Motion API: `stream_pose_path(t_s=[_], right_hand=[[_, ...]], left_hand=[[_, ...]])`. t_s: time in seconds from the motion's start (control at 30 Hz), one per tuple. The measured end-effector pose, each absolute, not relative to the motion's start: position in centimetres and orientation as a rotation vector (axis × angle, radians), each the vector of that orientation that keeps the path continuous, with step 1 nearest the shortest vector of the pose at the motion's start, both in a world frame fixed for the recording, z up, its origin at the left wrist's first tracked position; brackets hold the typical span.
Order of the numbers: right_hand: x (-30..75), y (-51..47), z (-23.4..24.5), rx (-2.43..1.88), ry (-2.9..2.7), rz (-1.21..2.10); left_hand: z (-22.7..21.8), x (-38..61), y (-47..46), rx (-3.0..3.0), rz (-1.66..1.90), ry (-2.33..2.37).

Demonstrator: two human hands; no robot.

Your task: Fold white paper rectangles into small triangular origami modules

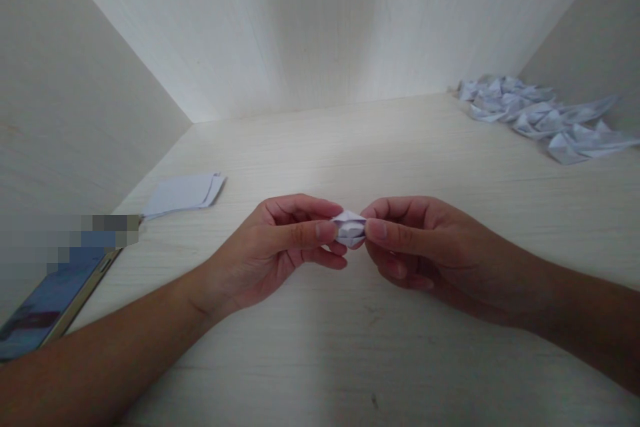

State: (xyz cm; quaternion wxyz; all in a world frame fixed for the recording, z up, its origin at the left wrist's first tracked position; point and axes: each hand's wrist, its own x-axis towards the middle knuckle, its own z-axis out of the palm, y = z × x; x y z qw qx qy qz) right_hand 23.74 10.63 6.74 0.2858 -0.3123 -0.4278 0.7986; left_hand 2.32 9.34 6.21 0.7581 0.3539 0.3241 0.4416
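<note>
A small folded white paper boat is held above the middle of the table, one end in each hand. My left hand pinches its left end between thumb and fingers. At the right end, my right hand grips it the same way, thumb on the near side. The paper is spread a little in the middle, where a raised inner fold shows. Both ends of it are partly hidden behind my thumbs.
Several folded paper boats lie in a heap at the back right. A stack of white paper sheets rests at the left, with a phone nearer me. Pale panels wall the table at the back and sides.
</note>
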Motion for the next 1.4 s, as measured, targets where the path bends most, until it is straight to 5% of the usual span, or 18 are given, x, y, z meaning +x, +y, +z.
stream_pose_path(t_s=[1.4], right_hand=[[23.4, 10.4, 7.5, -1.15, -1.571, 1.75]], left_hand=[[5.9, 2.3, 8.9, 1.038, 0.922, 0.808]])
